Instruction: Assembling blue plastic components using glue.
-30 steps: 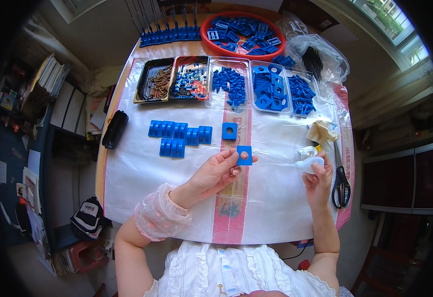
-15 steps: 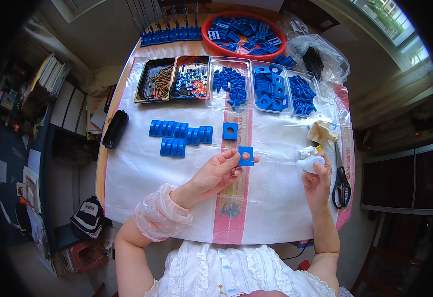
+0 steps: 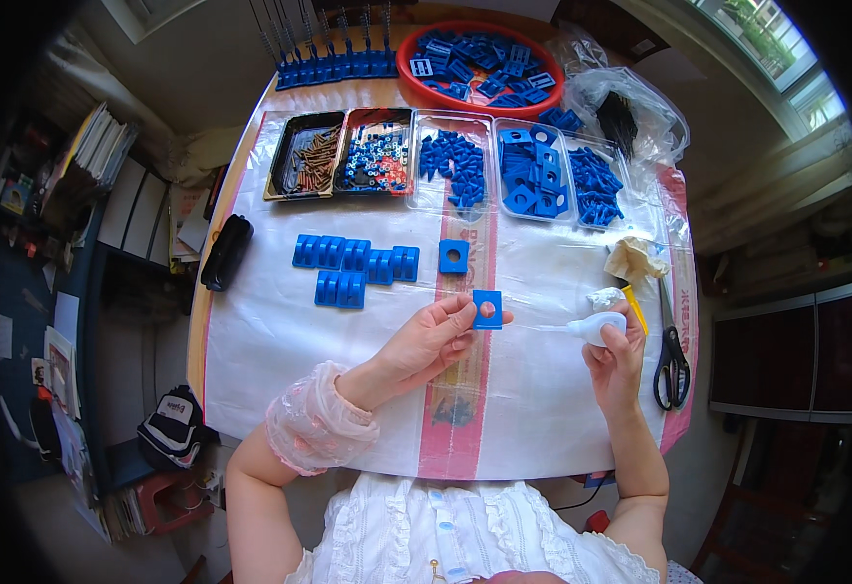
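My left hand [image 3: 424, 343] pinches a small blue square plastic piece [image 3: 487, 310] with a round hole, held just above the white table cover. My right hand [image 3: 616, 355] grips a small white squeeze bottle [image 3: 593, 329] whose thin nozzle points left toward the blue piece, a short gap away. A second blue square piece with a hole [image 3: 453, 256] lies flat on the cover just beyond my left hand. Several blue blocks [image 3: 354, 265] sit joined in a row to its left.
Clear and dark trays [image 3: 377, 151] of screws and blue parts line the far side, with a red bowl [image 3: 478, 68] of blue pieces behind. Scissors [image 3: 671, 350], a crumpled tissue [image 3: 636, 261] and a yellow tool lie at right. A black case [image 3: 225, 251] rests at the left edge.
Both hands stay nearly still. The bottle's nozzle has come slightly nearer to the blue piece.
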`<action>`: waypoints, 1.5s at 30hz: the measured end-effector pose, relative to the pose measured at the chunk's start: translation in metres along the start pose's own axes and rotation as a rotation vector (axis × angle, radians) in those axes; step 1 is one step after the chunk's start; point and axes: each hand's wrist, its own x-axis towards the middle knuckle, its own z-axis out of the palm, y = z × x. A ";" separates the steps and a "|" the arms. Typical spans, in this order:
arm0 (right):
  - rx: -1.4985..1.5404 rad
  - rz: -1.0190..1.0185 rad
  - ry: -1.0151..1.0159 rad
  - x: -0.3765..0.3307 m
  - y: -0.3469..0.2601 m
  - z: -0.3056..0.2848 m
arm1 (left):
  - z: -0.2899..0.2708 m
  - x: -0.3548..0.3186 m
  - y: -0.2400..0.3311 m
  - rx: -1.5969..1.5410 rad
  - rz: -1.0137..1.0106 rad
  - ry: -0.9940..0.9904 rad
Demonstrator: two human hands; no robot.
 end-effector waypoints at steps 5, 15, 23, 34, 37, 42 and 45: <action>-0.013 0.005 0.006 -0.001 -0.003 0.005 | 0.002 -0.001 0.000 -0.002 -0.001 0.007; -0.032 -0.002 -0.015 0.000 0.002 -0.001 | 0.001 0.000 0.000 0.012 -0.006 0.007; -0.010 0.003 -0.005 0.000 0.001 0.002 | 0.002 0.000 0.000 0.012 -0.006 0.012; -0.009 0.011 -0.004 0.000 0.001 0.000 | 0.001 0.000 -0.001 0.011 -0.009 0.012; -0.010 0.010 0.002 0.000 0.000 0.001 | 0.002 0.000 0.000 0.017 -0.008 0.012; -0.009 0.016 0.001 0.000 0.000 0.001 | 0.001 0.000 0.000 0.023 -0.011 0.003; -0.011 0.015 -0.001 0.000 0.000 0.000 | 0.000 0.000 0.000 0.020 -0.014 0.002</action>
